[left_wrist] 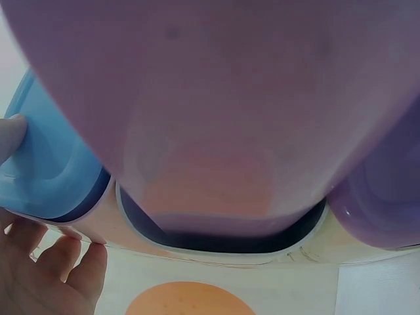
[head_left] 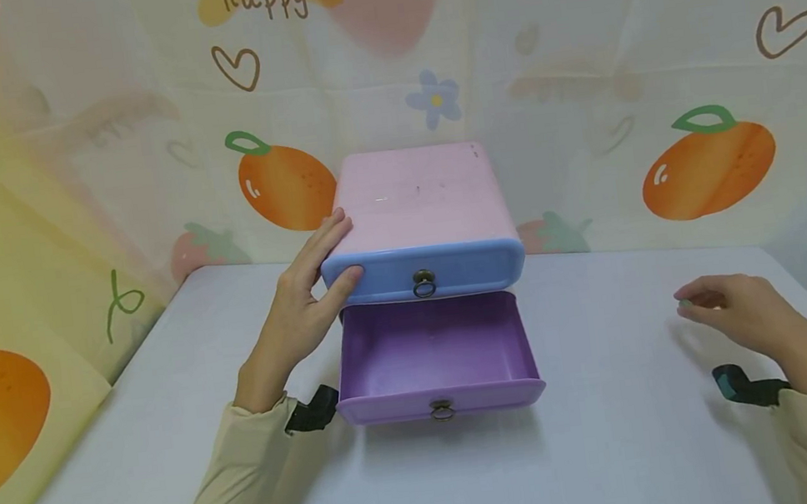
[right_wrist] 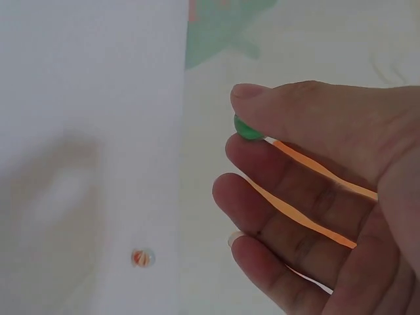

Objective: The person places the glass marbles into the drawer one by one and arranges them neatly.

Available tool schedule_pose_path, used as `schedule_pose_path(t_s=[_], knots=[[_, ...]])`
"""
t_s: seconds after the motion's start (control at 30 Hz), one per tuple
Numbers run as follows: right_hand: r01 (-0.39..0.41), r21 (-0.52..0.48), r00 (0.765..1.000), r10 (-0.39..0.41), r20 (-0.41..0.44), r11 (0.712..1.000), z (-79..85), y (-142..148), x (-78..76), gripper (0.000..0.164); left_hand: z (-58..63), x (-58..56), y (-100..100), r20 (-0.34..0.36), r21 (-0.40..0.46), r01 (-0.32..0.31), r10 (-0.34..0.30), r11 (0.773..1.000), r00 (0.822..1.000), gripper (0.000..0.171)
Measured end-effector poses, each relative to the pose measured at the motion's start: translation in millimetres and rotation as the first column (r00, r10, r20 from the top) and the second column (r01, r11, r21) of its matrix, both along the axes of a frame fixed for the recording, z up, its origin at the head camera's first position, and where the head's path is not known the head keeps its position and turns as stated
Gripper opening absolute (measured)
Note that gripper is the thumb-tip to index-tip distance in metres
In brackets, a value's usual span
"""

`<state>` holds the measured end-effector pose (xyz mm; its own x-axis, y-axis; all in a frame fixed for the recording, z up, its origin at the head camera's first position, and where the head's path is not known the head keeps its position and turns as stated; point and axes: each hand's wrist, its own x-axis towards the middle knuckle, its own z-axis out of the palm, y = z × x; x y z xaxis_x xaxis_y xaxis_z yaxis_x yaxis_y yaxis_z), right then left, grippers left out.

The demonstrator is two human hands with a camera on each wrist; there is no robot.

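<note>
A drawer cabinet with a pink top (head_left: pixel 419 191) stands on the white table, its blue top drawer (head_left: pixel 384 278) closed. Below that, a lilac drawer (head_left: pixel 434 349) is pulled out with nothing inside. My left hand (head_left: pixel 297 307) grips the cabinet's left front corner, thumb on the blue front and fingers along the side. Over the table's right part, my right hand (head_left: pixel 752 318) pinches a small green marble (right_wrist: pixel 248 128) between thumb and index finger, the other fingers loosely bent. Beneath the hand, a clear marble with an orange swirl (right_wrist: pixel 142 257) lies on the table.
Another purple drawer (left_wrist: pixel 387 190), closed, sits under the pulled-out one. Ring pulls hang on the drawer fronts. A cloth (head_left: pixel 536 42) printed with oranges hangs close behind the cabinet and along the left. Black wrist cameras (head_left: pixel 313 410) stick out from both sleeves.
</note>
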<state>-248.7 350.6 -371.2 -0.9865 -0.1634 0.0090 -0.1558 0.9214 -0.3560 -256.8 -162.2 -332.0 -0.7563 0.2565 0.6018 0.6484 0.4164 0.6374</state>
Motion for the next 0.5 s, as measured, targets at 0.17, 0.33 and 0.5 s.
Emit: schedule_pose_path(t_s=[0.17, 0.33, 0.5], knots=[[-0.02, -0.017, 0.999, 0.019, -0.047, 1.0, 4.4, -7.7, 0.7, 0.031, -0.1, -0.1, -0.1, 0.002, -0.004, 0.0, 0.0, 1.0, 1.0, 0.057], [-0.043, -0.041, 0.993, 0.039, -0.108, 0.998, 6.3, -15.9, 2.4, 0.029, -0.8, -0.2, -0.4, 0.003, -0.007, -0.003, 0.003, 1.0, 1.0, 0.058], [-0.079, -0.079, 0.982, 0.064, -0.178, 0.994, 9.4, -26.3, 4.9, 0.027, -1.0, -0.7, -0.7, -0.002, -0.014, -0.012, 0.012, 1.0, 1.0, 0.058]])
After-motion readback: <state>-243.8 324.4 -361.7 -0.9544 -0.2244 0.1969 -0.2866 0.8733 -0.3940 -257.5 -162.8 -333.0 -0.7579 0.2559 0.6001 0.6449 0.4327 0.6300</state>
